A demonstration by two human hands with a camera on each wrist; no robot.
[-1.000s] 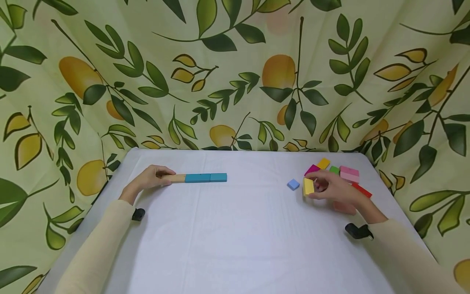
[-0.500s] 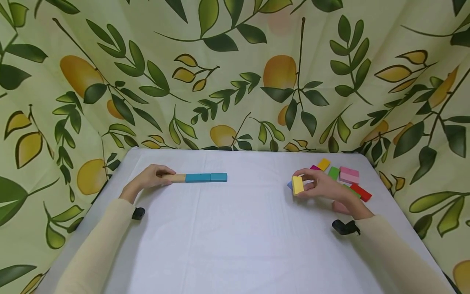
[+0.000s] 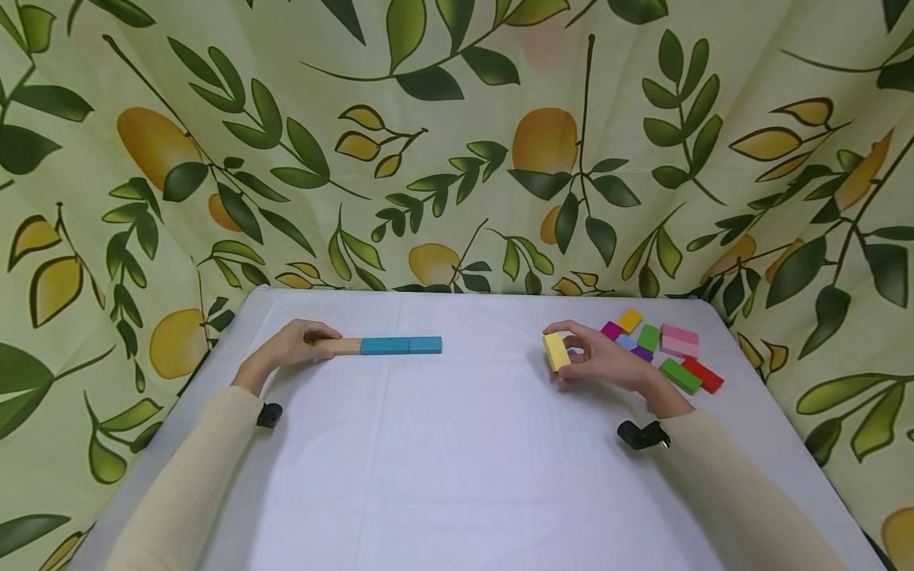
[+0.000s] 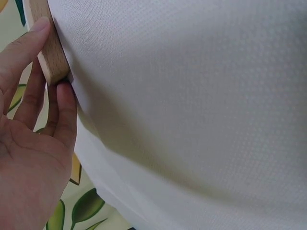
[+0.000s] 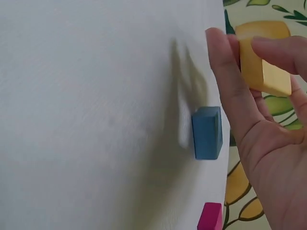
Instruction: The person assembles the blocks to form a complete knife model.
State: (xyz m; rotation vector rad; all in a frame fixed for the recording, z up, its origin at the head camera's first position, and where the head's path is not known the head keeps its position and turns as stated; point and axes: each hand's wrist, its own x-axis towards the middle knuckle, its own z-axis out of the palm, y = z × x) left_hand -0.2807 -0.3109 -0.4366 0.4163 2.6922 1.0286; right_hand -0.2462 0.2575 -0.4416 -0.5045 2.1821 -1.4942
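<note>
At the left end of a row on the table, my left hand [image 3: 296,343] holds a plain wooden block [image 3: 345,346]. In the left wrist view the thumb lies along one side of this wooden block [image 4: 53,52], with fingertips against its end. Two teal blocks [image 3: 385,346] continue the row to the right. My right hand [image 3: 600,357] pinches a yellow block [image 3: 556,352] between thumb and fingers, raised off the cloth. The right wrist view shows the yellow block [image 5: 254,64] in the fingers, above a blue block [image 5: 207,134] on the table.
Behind the right hand lie several loose blocks: pink blocks [image 3: 680,339], a red block [image 3: 703,376], green blocks [image 3: 681,377], an orange-yellow block [image 3: 630,320] and a magenta block [image 3: 611,330]. A white cloth covers the table [image 3: 443,460]. A leaf-patterned curtain [image 3: 457,159] hangs around it.
My right hand has carried the yellow block leftward, away from the loose blocks and past the blue one, tilting it slightly. The left hand and the row have stayed in place.
</note>
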